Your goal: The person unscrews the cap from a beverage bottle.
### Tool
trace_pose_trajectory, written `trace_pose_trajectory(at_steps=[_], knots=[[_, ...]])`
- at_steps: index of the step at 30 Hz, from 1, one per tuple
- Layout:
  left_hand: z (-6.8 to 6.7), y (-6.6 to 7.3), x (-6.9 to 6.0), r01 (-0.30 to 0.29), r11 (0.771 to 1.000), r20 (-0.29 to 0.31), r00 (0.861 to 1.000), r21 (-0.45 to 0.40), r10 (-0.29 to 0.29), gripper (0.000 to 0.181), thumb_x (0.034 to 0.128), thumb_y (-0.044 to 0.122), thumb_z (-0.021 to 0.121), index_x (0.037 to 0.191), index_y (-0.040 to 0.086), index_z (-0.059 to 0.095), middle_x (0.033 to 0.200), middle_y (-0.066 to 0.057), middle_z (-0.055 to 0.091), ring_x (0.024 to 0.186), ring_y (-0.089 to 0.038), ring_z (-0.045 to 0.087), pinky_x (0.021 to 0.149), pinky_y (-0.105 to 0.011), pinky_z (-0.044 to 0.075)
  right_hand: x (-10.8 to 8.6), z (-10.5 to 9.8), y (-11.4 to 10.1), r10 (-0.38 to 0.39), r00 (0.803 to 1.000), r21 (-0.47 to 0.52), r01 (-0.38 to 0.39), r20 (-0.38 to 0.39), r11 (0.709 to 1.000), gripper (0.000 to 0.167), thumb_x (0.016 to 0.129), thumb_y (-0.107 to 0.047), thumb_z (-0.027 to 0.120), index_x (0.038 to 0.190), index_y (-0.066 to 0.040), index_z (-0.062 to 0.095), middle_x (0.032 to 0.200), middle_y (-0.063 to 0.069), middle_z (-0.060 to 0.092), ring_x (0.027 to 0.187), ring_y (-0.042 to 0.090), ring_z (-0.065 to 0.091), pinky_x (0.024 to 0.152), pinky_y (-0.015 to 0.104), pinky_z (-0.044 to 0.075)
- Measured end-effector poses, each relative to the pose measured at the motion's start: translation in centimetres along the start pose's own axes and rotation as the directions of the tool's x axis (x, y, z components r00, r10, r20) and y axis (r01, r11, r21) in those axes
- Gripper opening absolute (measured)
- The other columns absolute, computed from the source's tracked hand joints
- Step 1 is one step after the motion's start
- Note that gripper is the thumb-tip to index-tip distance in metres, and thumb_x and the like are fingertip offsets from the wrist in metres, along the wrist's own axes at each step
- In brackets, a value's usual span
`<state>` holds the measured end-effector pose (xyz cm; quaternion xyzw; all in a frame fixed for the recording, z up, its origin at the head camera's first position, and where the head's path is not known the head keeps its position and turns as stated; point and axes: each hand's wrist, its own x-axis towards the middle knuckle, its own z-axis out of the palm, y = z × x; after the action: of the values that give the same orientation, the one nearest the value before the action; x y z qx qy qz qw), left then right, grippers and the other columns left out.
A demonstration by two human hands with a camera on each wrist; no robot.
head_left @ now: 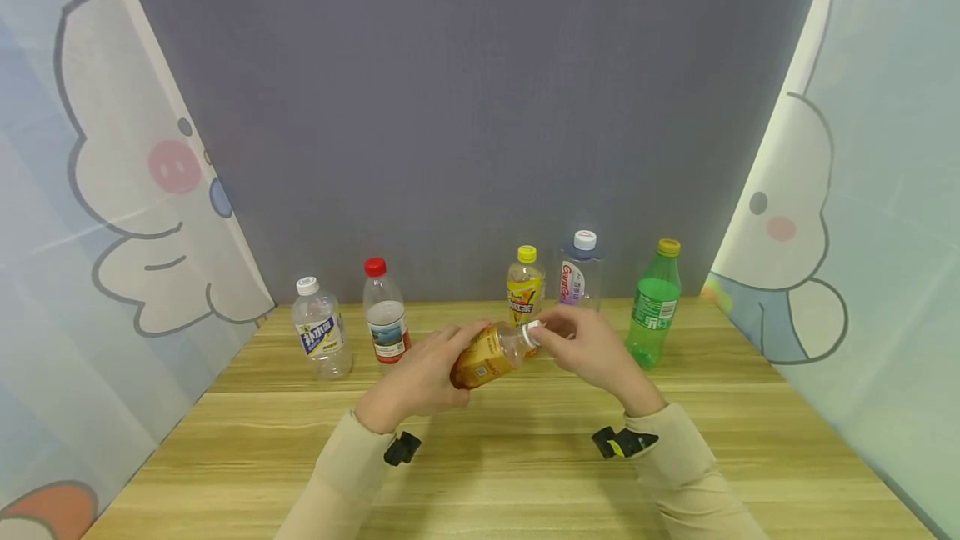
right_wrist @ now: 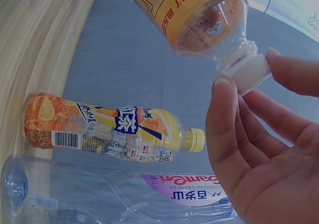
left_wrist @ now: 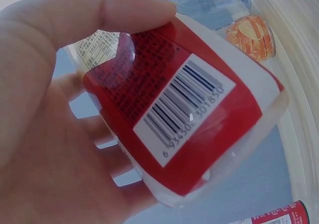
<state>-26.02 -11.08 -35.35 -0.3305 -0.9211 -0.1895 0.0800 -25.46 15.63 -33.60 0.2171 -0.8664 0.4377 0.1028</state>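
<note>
**Table (head_left: 517,482) with a drink bottle (head_left: 487,357) held tilted above it**

Across the back of the table stand five bottles: to the right of centre, a broad water bottle (head_left: 589,277) with a white cap, a green bottle (head_left: 654,311) beyond it and a yellow-capped bottle (head_left: 526,286) beside it; to the left, a red-capped bottle (head_left: 387,325) and a clear bottle (head_left: 321,332) with a blue-and-white label.

Nearer the person, the left hand (head_left: 420,372) curls firmly round the drink bottle's body, thumb on one side and fingers behind. The right hand (head_left: 588,348) has its thumb and fingertips closed in a pinch on the cap.

The drink bottle lies aslant between the hands, above the table, base toward the left and neck rising to the right, in front of the yellow-capped bottle. Its clear plastic looks thin, so it should be light, springy and easily dented; breakage seems unlikely. The smooth label may slip under dry fingers. How much liquid it holds cannot be told. A wide, gentle wrap round the labelled middle looks the surest hold.

Smallest is the white cap (right_wrist: 246,73), probably stiff and best taken by its sides.
</note>
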Motion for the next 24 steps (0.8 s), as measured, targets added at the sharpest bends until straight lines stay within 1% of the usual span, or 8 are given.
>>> trace_pose_trajectory(at_steps=[3, 5, 10, 14, 17, 20, 22, 24], knots=[[-0.06, 0.05, -0.03, 0.006, 1.000, 0.002, 1.000, 0.000, -0.006, 0.097, 0.0739, 0.014, 0.087, 0.156, 0.023, 0.037, 0.127, -0.010, 0.058, 0.106, -0.026, 0.057, 0.087, -0.046, 0.049, -0.05, -0.06, 0.09, -0.022, 1.000, -0.018, 0.023, 0.008, 1.000, 0.026, 0.098, -0.027, 0.070, 0.111, -0.006, 0.072, 0.088, 0.010, 0.071, 0.073, 0.017, 0.064, 0.058, 0.032, 0.055], [-0.07, 0.07, -0.04, 0.007, 1.000, 0.000, 1.000, 0.001, -0.007, 0.096, 0.0738, 0.014, 0.087, 0.156, 0.022, 0.038, 0.126, -0.009, 0.059, 0.105, -0.026, 0.057, 0.087, -0.046, 0.049, -0.08, -0.09, 0.10, -0.042, 0.999, -0.027, 0.042, 0.014, 0.999, 0.024, 0.097, -0.025, 0.070, 0.112, -0.006, 0.072, 0.090, 0.007, 0.071, 0.075, 0.018, 0.065, 0.060, 0.032, 0.056], [-0.14, 0.19, -0.07, 0.017, 1.000, -0.004, 1.000, -0.002, -0.017, 0.096, 0.0740, 0.013, 0.087, 0.156, 0.021, 0.038, 0.127, -0.009, 0.059, 0.106, -0.027, 0.057, 0.088, -0.047, 0.049, -0.11, -0.11, 0.01, -0.101, 0.995, -0.050, 0.102, 0.014, 0.994, 0.023, 0.094, -0.016, 0.073, 0.116, -0.008, 0.072, 0.097, 0.001, 0.070, 0.086, 0.017, 0.065, 0.072, 0.034, 0.057], [-0.14, 0.11, -0.08, 0.025, 1.000, 0.001, 1.000, -0.009, -0.025, 0.096, 0.0745, 0.013, 0.087, 0.156, 0.022, 0.038, 0.130, -0.010, 0.058, 0.108, -0.028, 0.057, 0.090, -0.049, 0.049, -0.07, -0.12, -0.08, -0.115, 0.993, -0.047, 0.115, 0.011, 0.992, 0.027, 0.093, -0.012, 0.073, 0.119, -0.007, 0.070, 0.102, 0.002, 0.070, 0.089, 0.017, 0.065, 0.076, 0.038, 0.057], [-0.14, -0.11, -0.08, 0.028, 0.999, 0.006, 1.000, -0.028, -0.028, 0.097, 0.0745, 0.013, 0.087, 0.157, 0.021, 0.037, 0.133, -0.011, 0.057, 0.110, -0.029, 0.057, 0.090, -0.049, 0.049, -0.01, -0.07, -0.14, -0.096, 0.995, -0.040, 0.096, 0.000, 0.995, 0.034, 0.094, -0.017, 0.074, 0.125, -0.006, 0.068, 0.109, 0.005, 0.071, 0.090, 0.018, 0.066, 0.077, 0.039, 0.056], [-0.15, -0.32, -0.09, 0.035, 0.999, 0.010, 0.999, -0.040, -0.035, 0.098, 0.0748, 0.014, 0.087, 0.158, 0.023, 0.036, 0.135, -0.012, 0.056, 0.111, -0.029, 0.056, 0.090, -0.049, 0.049, 0.02, -0.02, -0.21, -0.037, 0.999, -0.009, 0.037, -0.020, 0.999, 0.046, 0.095, -0.028, 0.073, 0.135, -0.007, 0.062, 0.114, 0.009, 0.069, 0.092, 0.020, 0.066, 0.072, 0.036, 0.057], [-0.13, -0.43, -0.09, 0.035, 0.999, 0.009, 0.999, -0.037, -0.034, 0.098, 0.0750, 0.014, 0.087, 0.158, 0.024, 0.036, 0.135, -0.011, 0.056, 0.111, -0.028, 0.056, 0.090, -0.048, 0.049, 0.04, 0.03, -0.22, 0.014, 0.999, 0.023, -0.013, -0.036, 1.000, 0.050, 0.096, -0.034, 0.071, 0.137, -0.007, 0.059, 0.111, 0.011, 0.068, 0.089, 0.022, 0.065, 0.068, 0.035, 0.056], [-0.10, -0.44, -0.07, 0.025, 0.999, 0.005, 1.000, -0.033, -0.025, 0.097, 0.0748, 0.014, 0.087, 0.157, 0.024, 0.036, 0.133, -0.011, 0.057, 0.109, -0.027, 0.056, 0.089, -0.048, 0.049, 0.04, 0.05, -0.23, 0.059, 0.997, 0.054, -0.057, -0.050, 0.997, 0.048, 0.098, -0.038, 0.068, 0.132, -0.004, 0.062, 0.102, 0.011, 0.068, 0.083, 0.024, 0.065, 0.064, 0.036, 0.056]])
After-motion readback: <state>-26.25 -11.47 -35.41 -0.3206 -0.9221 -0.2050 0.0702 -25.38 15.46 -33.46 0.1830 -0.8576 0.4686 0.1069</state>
